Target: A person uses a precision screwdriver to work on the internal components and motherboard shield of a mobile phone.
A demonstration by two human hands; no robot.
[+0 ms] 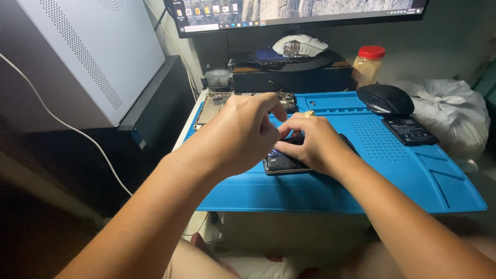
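An opened dark phone (281,163) lies flat on a blue work mat (392,170), mostly covered by both hands. My left hand (243,132) hovers over its upper part with fingers curled and pinched together; what it pinches is hidden. My right hand (310,142), with a gold ring on one finger, rests on the phone and holds its edge. A small blue part shows between the hands on the phone.
A circuit board (217,101) lies at the mat's far left. A black mouse (385,98) and a flat black battery (411,130) sit at the right. Behind stand a red-lidded jar (368,64), a white mouse (299,45), a monitor (299,13), a computer case (88,51) and a white bag (449,108).
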